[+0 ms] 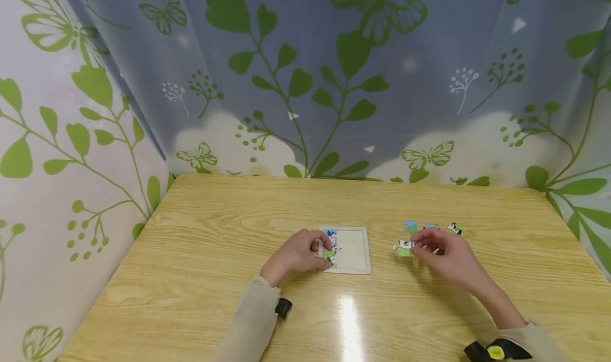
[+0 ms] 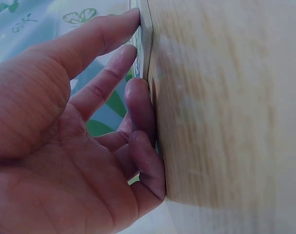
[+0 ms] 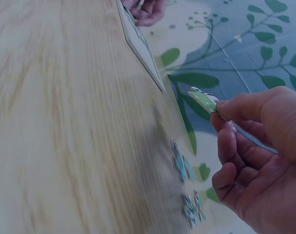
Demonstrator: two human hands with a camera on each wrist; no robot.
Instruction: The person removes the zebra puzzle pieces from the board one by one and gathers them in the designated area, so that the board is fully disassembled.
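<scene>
A person works at a wood-grained surface (image 1: 215,234) with both hands. The left hand (image 1: 300,251) rests at the left side of a pale, square puzzle tray (image 1: 352,250), its thumb and forefinger spread apart and touching down there rather than pinching anything; the left wrist view shows its other fingers bent, with the last ones against the surface. Between thumb and forefinger, fitted pieces (image 1: 328,254) fill the left strip of the tray, with blue at the far end, black and white in the middle and green toward the near end. The rest of the tray, to the right, shows its bare base.

The right hand (image 1: 451,256), to the right of the tray and well apart from it, has its grip closed on a puzzle piece (image 1: 403,249), pinched between thumb and fingers and held above the surface. This piece is white above and green below.

Just beyond the right hand lie loose pieces: a blue and green piece (image 1: 409,225) farthest left, a partly hidden piece (image 1: 431,226) in the middle and a black-and-white piece (image 1: 455,228) to the right. A leaf-patterned curtain (image 1: 334,139) hangs along the far side.
</scene>
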